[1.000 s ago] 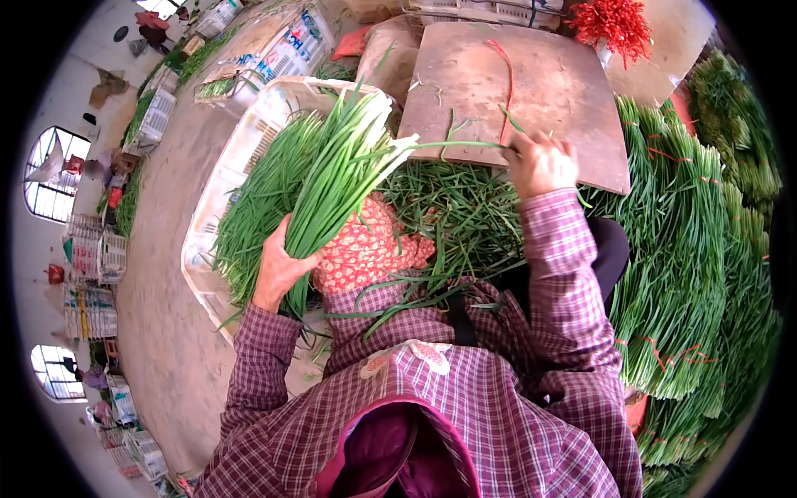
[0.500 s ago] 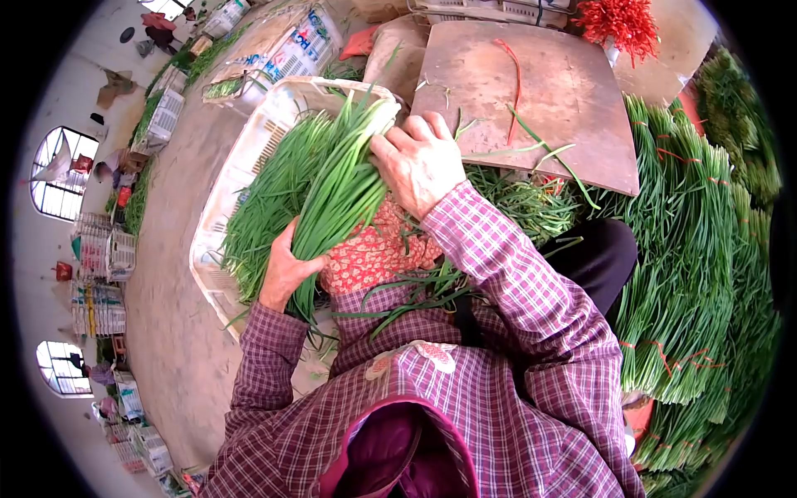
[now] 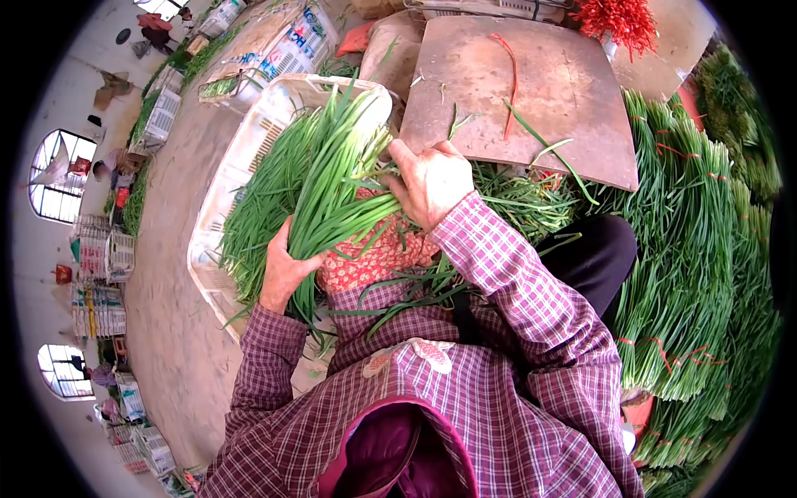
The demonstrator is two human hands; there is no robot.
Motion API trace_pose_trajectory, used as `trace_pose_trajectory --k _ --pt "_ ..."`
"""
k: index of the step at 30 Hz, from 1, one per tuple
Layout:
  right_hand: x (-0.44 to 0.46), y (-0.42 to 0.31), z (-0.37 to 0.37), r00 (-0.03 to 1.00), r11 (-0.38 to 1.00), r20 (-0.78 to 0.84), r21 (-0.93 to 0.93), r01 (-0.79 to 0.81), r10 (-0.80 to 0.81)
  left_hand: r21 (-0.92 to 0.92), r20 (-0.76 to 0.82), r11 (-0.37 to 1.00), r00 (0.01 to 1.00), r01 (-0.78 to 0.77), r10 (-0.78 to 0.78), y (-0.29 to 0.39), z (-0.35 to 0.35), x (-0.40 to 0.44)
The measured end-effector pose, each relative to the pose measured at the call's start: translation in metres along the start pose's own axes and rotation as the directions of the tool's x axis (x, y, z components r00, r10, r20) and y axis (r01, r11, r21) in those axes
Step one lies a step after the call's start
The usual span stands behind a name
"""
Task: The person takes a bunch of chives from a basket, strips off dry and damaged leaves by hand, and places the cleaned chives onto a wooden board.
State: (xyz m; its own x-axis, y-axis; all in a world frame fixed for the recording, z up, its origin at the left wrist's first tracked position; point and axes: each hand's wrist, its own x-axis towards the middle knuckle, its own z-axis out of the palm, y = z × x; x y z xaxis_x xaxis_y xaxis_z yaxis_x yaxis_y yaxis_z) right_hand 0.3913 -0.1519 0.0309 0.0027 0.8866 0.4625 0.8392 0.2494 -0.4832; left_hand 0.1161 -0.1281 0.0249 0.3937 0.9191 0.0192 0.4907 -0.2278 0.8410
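Note:
My left hand [image 3: 284, 270] is wrapped around the lower, leafy part of a loose bunch of garlic chives [image 3: 332, 178]. The pale stalk ends of that bunch point up and to the right. At those stalks, my right hand [image 3: 433, 183] has its fingers curled in a pinch on a few chives that stand apart from the rest. The bunch lies over a white plastic crate [image 3: 207, 241], which holds more chives [image 3: 257, 199]. Under the hands, a red floral cloth [image 3: 365, 257] covers my lap, with loose leaves strewn on it.
A wooden board [image 3: 531, 91] carries a red tie [image 3: 509, 83] and stray leaves. Behind it stands a bundle of red ties [image 3: 614, 25]. Banded chive bundles [image 3: 677, 249] are stacked at right, and loose chives [image 3: 523, 199] lie beneath the board. More crates [image 3: 286, 41] stand farther off.
My right hand has moved slightly down and right from the bunch's pale ends, drawing a few chives aside. The bunch has fanned apart; my left hand keeps its hold.

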Motion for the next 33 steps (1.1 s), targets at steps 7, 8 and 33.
trace_pose_trajectory --k 7,8,33 --pt "0.005 0.01 0.018 0.971 0.997 0.231 0.01 -0.07 0.066 0.114 -0.005 0.993 0.999 -0.037 0.038 0.001 0.0 -0.002" --pt "0.005 0.012 0.02 0.977 0.996 0.205 -0.082 -0.046 0.062 0.123 -0.003 0.992 1.0 -0.03 0.031 0.002 -0.001 -0.001" --pt "-0.011 0.012 -0.012 0.995 0.921 0.094 0.384 -0.066 0.032 -0.226 0.095 0.956 0.981 0.184 -0.167 0.049 -0.003 -0.011"
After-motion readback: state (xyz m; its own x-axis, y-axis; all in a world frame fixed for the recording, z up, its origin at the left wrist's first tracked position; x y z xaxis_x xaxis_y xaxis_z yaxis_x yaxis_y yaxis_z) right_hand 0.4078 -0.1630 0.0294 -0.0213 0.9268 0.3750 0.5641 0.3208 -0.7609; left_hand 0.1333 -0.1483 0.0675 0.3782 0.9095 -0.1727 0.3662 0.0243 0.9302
